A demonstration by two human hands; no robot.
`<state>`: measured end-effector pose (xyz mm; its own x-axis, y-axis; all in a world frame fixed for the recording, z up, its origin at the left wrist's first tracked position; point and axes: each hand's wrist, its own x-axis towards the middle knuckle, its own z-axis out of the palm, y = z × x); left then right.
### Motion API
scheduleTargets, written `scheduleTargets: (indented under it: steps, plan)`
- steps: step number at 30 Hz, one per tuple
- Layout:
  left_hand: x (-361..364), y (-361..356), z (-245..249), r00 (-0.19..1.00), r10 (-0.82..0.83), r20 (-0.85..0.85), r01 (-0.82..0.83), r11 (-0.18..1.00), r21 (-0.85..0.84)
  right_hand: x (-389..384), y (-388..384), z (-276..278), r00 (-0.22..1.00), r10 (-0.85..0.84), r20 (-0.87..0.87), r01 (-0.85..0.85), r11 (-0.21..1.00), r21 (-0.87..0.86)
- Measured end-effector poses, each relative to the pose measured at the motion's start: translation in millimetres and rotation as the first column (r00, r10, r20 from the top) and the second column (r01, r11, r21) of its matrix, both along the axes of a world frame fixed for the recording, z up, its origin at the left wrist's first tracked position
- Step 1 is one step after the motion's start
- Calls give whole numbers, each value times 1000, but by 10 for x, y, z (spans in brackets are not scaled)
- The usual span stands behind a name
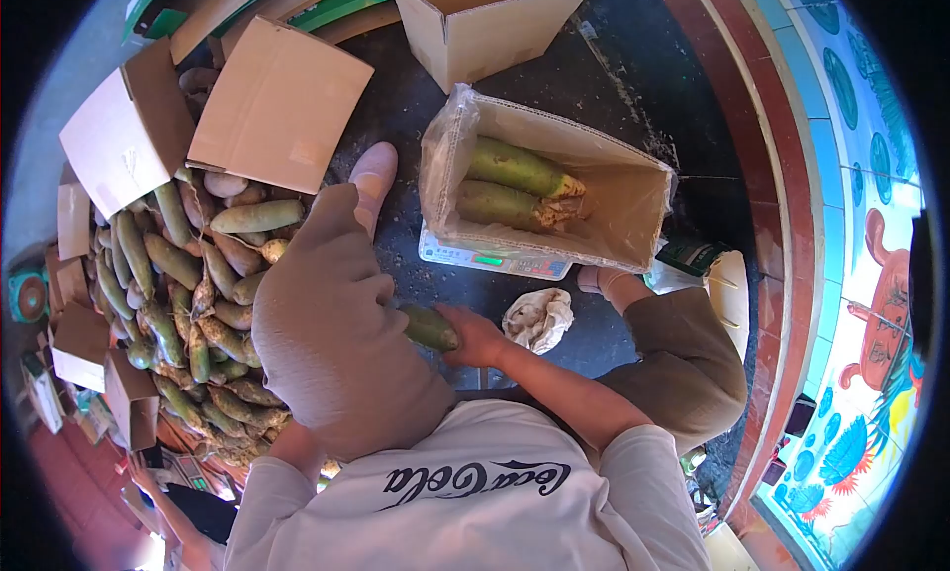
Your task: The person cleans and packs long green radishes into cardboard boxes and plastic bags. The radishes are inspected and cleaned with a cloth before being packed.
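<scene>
While curled shut, right grip (pixel 477 339) holds green stalk (pixel 429 327).

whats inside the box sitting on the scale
Two green shoots lie side by side in the plastic-lined box on the scale. Its near wall hides the bottom and anything beneath them.

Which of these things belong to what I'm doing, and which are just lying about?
In use: green shoot gripped by right hand; lined box with packed shoots, on the scale; pile of shoots.
Lying about: other cardboard boxes; crumpled cloth.
</scene>
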<state>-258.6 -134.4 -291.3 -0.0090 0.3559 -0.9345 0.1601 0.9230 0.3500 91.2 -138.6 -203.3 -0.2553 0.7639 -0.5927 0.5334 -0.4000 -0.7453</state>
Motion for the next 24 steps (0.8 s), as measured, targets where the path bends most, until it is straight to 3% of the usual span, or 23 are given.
scheduleTargets:
  steps: [7, 11, 13, 15, 17, 19, 21, 24]
  plan:
    - [55, 100, -64, 999, -31, 15, 30, 999, 42, 188, 6, 253, 998, 48, -30, -47, 998, 45]
    - [89, 160, -122, 999, -47, 28, 45, 996, 71, 456, 36, 838, 998, 41, -56, -34, 993, 114]
    - [103, 188, -150, 998, -51, 31, 48, 995, 87, 651, 72, 1281, 987, -8, -163, 44, 975, 218]
    - [103, 214, -170, 998, -48, 36, 45, 994, 101, 860, 238, 1922, 983, -25, -182, 56, 984, 168]
    - [84, 248, -169, 998, -54, 24, 50, 992, 117, 1049, 395, 2403, 985, -79, -150, 118, 955, 271]
    - [38, 267, -188, 998, -59, 16, 57, 990, 128, 1178, 524, 2642, 900, -319, -297, 407, 859, 311]
    - [24, 309, -199, 998, -63, 10, 61, 988, 143, 1353, 787, 2684, 909, -325, -261, 402, 848, 345]
    - [27, 359, -216, 998, -65, 4, 64, 985, 163, 1471, 1237, 2530, 958, -245, 148, 156, 880, 448]
